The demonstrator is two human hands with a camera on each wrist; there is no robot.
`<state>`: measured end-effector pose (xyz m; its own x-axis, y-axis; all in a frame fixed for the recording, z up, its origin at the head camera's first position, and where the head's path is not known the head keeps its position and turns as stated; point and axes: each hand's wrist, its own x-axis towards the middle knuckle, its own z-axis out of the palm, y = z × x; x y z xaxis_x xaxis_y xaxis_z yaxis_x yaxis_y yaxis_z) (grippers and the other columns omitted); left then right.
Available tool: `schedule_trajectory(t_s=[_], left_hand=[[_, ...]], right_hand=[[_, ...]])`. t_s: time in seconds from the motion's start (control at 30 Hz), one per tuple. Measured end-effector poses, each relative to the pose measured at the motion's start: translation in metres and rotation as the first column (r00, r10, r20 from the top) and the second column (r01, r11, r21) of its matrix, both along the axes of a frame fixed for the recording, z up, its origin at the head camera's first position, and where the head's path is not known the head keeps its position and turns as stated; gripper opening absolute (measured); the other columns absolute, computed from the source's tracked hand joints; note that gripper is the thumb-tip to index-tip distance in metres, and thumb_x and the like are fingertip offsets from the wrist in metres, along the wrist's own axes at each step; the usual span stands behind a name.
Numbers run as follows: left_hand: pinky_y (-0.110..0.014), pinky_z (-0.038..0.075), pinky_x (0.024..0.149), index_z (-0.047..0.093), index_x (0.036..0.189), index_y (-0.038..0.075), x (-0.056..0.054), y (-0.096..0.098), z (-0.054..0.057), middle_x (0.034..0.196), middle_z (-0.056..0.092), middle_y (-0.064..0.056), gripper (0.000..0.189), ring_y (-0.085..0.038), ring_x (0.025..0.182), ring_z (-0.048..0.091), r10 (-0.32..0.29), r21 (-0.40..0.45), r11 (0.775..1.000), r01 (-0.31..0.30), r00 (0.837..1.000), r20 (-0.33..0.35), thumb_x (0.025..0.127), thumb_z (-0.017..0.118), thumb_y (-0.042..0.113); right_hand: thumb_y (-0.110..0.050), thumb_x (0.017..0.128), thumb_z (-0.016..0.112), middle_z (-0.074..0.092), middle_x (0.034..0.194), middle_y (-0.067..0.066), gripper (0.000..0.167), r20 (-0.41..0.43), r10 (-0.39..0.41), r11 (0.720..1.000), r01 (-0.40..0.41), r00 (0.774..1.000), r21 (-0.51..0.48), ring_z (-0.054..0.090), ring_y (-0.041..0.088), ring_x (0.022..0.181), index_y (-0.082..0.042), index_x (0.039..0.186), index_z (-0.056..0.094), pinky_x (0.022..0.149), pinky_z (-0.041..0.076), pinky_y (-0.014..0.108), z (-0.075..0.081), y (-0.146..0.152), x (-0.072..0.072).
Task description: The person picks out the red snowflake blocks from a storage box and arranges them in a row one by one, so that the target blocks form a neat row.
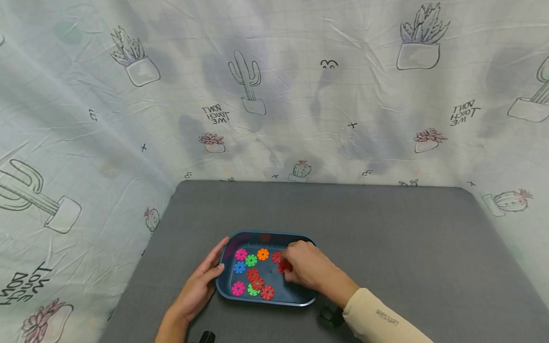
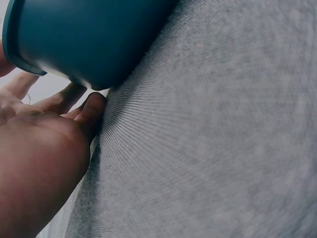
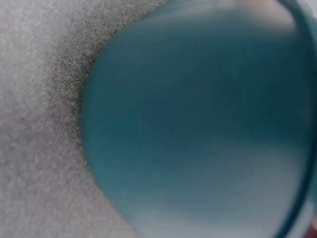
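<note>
A blue tray (image 1: 276,302) holds several small notched plastic discs, including a pink disc (image 1: 238,288), a blue disc (image 1: 239,267), an orange disc (image 1: 263,254) and a green disc (image 1: 250,260). My left hand (image 1: 198,287) holds the tray's left end, thumb at the rim and the other fingers along the outer wall. Reaching in over the right end, my right hand (image 1: 309,266) has its thumb and fingers bent round a red notched disc (image 1: 283,267), partly hidden by them. Another red disc (image 1: 276,257) lies beside the fingertips. The right wrist view shows mostly the tray's outer wall (image 3: 193,119).
The tray stands on a grey cloth-covered table (image 1: 390,236). Behind and to the left hangs a pale curtain (image 1: 277,91) printed with cacti. A dark wrist device (image 1: 330,316) is near my right forearm, and another dark device (image 1: 202,340) is by the left.
</note>
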<state>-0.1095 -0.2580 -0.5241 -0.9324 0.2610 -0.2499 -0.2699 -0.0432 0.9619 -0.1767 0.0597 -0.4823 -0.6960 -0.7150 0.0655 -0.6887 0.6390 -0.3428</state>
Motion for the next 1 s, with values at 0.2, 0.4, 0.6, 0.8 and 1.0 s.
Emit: schedule_trajectory(t_s=[0.2,0.4,0.6,0.8,1.0], left_hand=[[-0.009,0.036,0.110,0.023,0.175,0.038,0.000,0.000,0.000,0.186,0.004,0.004,0.062,-0.028,0.171,-0.002,-0.001,0.002,1.000,0.001,1.000,0.002,0.119,0.043,0.020],[-0.010,0.037,0.111,0.023,0.175,0.037,0.000,-0.001,-0.002,0.185,0.004,0.004,0.062,-0.028,0.171,0.000,-0.002,0.011,1.000,0.002,1.000,0.000,0.119,0.043,0.021],[-0.010,0.037,0.111,0.023,0.175,0.037,0.000,-0.001,-0.003,0.186,0.004,0.004,0.062,-0.028,0.171,0.000,-0.007,0.018,1.000,0.008,1.000,-0.006,0.119,0.042,0.020],[-0.011,0.037,0.111,0.023,0.175,0.038,0.001,-0.002,-0.003,0.186,0.004,0.004,0.062,-0.028,0.170,0.001,-0.007,0.020,1.000,0.007,1.000,-0.006,0.119,0.042,0.020],[-0.011,0.037,0.110,0.024,0.175,0.039,0.000,-0.001,-0.002,0.186,0.004,0.003,0.062,-0.029,0.171,0.002,0.001,0.015,1.000,-0.001,1.000,0.002,0.119,0.043,0.020]], right_hand=[[-0.016,0.096,0.084,0.082,0.113,0.000,0.023,0.064,0.050,0.989,-0.040,0.997,-0.145,0.074,0.014,0.100,-0.009,0.117,0.084,0.088,0.063,0.033,0.012,0.012,0.004],[-0.013,0.095,0.085,0.082,0.119,-0.002,0.025,0.052,0.071,0.951,-0.052,0.996,-0.303,0.077,0.012,0.106,-0.010,0.120,0.084,0.089,0.064,0.036,0.022,0.031,0.010],[-0.012,0.094,0.087,0.083,0.116,-0.003,0.024,0.052,0.069,0.910,-0.041,0.996,-0.412,0.077,0.007,0.099,-0.013,0.118,0.084,0.080,0.065,0.035,0.027,0.056,0.017],[-0.008,0.090,0.090,0.084,0.110,-0.006,0.029,0.056,0.020,0.879,0.009,0.998,-0.477,0.077,0.004,0.094,-0.014,0.117,0.084,0.080,0.065,0.032,0.034,0.083,0.024],[-0.005,0.084,0.094,0.084,0.107,-0.009,0.035,-0.007,-0.082,0.880,0.069,0.997,-0.470,0.077,0.001,0.092,-0.016,0.116,0.084,0.081,0.063,0.025,0.033,0.111,0.027]])
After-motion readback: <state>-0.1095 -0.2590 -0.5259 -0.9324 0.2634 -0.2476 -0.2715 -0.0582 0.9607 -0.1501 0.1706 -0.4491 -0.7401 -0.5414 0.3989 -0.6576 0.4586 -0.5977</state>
